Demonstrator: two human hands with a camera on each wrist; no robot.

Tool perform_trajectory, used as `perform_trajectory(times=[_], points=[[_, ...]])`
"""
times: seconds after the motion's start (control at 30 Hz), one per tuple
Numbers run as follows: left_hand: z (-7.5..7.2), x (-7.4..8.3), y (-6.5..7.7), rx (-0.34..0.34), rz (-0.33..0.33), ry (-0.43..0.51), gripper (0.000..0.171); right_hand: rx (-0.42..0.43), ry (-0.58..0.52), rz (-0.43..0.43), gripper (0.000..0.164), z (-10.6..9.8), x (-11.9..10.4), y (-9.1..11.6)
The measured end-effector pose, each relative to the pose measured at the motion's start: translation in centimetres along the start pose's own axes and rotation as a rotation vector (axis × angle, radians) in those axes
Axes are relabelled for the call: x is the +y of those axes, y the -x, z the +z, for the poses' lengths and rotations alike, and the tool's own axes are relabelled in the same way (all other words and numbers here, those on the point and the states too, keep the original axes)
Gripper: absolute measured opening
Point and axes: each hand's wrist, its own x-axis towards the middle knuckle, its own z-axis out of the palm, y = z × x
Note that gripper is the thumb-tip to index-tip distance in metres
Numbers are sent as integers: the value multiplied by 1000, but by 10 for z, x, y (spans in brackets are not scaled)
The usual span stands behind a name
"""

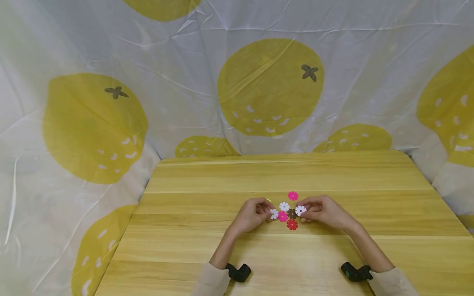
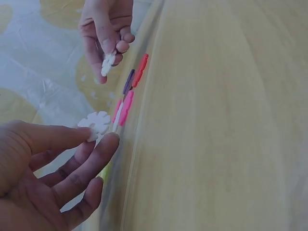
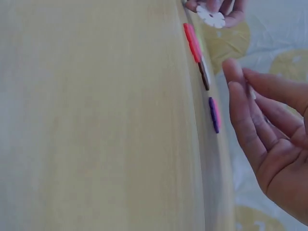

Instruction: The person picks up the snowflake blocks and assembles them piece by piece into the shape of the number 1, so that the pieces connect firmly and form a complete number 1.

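My left hand (image 1: 252, 214) pinches a white notched disc (image 2: 98, 121) between thumb and fingers, close over the table. Across from it my right hand (image 1: 326, 212) pinches a second white notched disc (image 1: 300, 211), turned with its face toward the head camera. Between the hands lie a white disc (image 1: 284, 206), a pink disc (image 1: 283, 216), a dark brown disc (image 1: 292, 213) and a red disc (image 1: 292, 224). Farther back is another pink disc (image 1: 293, 196). Left fingers partly hide a yellow-green disc (image 1: 268, 200). In the right wrist view a purple disc (image 3: 213, 115) shows edge-on.
The wooden table (image 1: 177, 230) reaches back to a white curtain (image 1: 181, 90) printed with yellow fruit. Black wrist devices (image 1: 238, 273) sit at both cuffs, above the near part of the table.
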Motion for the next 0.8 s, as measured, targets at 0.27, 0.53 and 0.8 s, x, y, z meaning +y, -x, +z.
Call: perform_trajectory(times=[0.27,0.53,0.8], points=[[1,5,-1,49,-11,172,14,61,-54,14,45,10,-9,-5],[8,12,-3,122,45,181,14,130,-102,-10,45,25,-15,-14],[9,14,-4,161,137,181,17,147,-149,-3,46,31,-15,-17]])
